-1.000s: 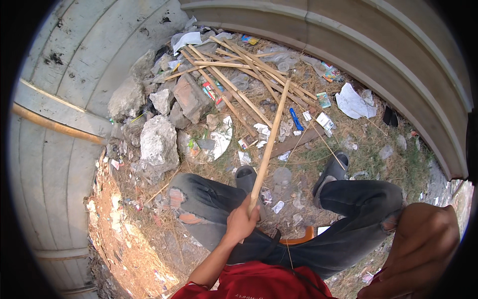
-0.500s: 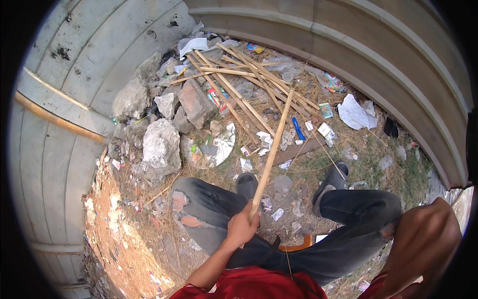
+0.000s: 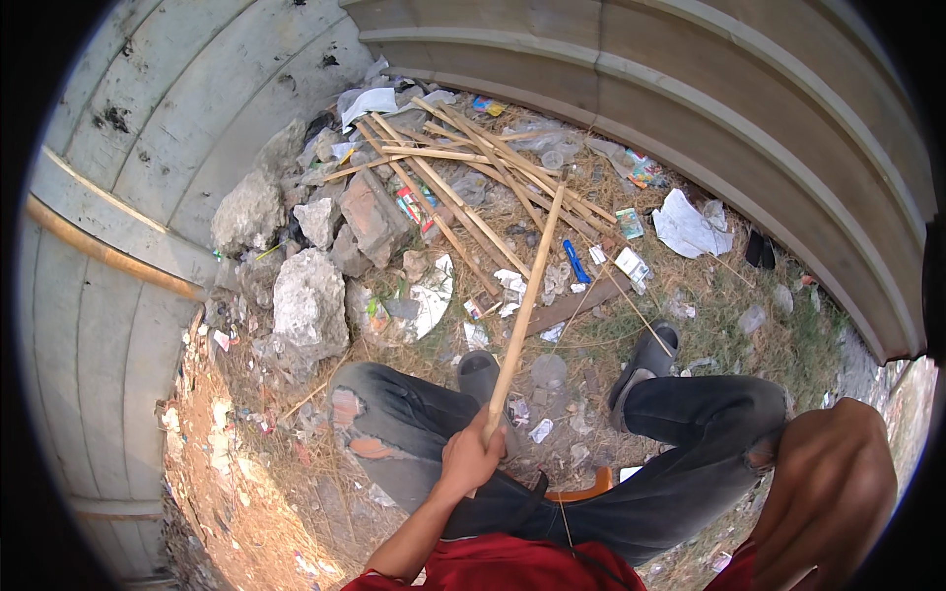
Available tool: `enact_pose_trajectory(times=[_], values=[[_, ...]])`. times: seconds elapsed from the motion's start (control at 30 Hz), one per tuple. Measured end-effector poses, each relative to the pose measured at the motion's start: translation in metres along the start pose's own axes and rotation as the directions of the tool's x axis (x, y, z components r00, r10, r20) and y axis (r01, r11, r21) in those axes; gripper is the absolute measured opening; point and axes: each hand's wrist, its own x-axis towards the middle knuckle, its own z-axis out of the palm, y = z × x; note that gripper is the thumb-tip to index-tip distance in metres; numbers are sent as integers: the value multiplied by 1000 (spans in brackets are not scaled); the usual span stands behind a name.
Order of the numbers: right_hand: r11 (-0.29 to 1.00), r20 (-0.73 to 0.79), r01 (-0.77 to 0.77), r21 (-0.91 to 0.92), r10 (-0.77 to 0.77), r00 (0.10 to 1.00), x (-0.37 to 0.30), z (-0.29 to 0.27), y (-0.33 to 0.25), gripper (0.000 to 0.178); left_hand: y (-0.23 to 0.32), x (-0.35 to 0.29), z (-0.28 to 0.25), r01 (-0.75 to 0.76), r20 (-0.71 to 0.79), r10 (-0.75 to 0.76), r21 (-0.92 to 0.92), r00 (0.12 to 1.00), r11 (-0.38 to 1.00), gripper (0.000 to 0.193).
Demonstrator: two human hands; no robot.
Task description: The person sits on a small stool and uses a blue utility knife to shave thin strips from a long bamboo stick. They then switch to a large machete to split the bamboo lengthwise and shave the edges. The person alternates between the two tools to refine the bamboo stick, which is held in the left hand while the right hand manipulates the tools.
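Over littered ground [image 3: 724, 345], the left grip [image 3: 471, 459] holds a stick [image 3: 524, 315].

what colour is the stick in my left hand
The stick is pale tan, seen best in the head view.

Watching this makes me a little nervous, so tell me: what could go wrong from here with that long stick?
The left hand grips the wooden stick near one end, so the long free part might swing or slip. The far end appears over the stick pile, so it could knock pieces loose. The torn trousers leave some skin bare, which might get scraped.
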Motion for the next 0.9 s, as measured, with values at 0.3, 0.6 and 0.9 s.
enact_pose_trajectory(times=[0.3, 0.6, 0.9], values=[[990, -80, -137, 14, 138, 987, 4, 9, -13, 32, 2, 4, 2, -26, 0, 26, -20, 1000, 999, 54], [994, -112, -19, 111, 31, 993, 9, 6, 4, 32, 1, -4, -4, -105, -5, 106, -191, 994, 976, 54], [992, 49, -4, 126, -2, 999, 1, -8, 9, 37, 4, -27, -3, -25, 81, 90, -590, 993, 807, 46]])
